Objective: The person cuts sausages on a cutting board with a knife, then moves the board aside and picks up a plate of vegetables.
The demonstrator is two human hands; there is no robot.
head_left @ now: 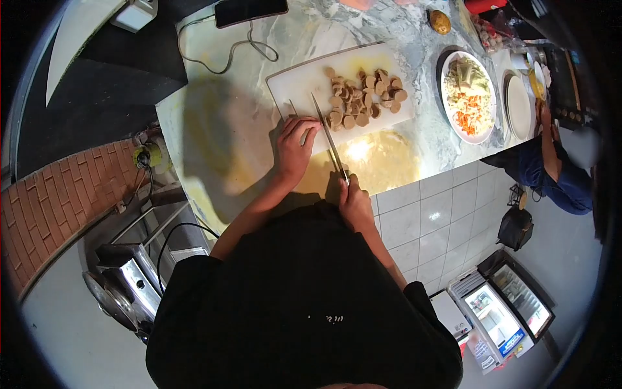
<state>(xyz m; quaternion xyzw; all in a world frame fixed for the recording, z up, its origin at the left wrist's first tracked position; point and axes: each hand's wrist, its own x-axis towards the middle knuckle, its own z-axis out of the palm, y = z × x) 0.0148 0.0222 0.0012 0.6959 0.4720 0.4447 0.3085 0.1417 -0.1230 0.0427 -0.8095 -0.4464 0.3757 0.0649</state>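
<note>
My right hand [356,205] is closed around the handle of a long kitchen knife [330,137]. Its blade points away from me, across the near part of a white cutting board [291,86]. Just left of the blade, my left hand [297,146] has its fingers bent and pressed together at the board, fingertips close to the steel. Whatever those fingers hold, if anything, is hidden. Many round, light-brown slices [350,120], looking like sausage or meatball, lie loosely heaped on the board to the right of the knife.
A white plate [447,97] of shredded vegetables stands right of the board, with stacked plates [517,107] beyond. A potato [440,22] lies at the back. A phone [250,11] and its cable [228,59] are at the far left. Another person's arm [551,144] reaches in at right.
</note>
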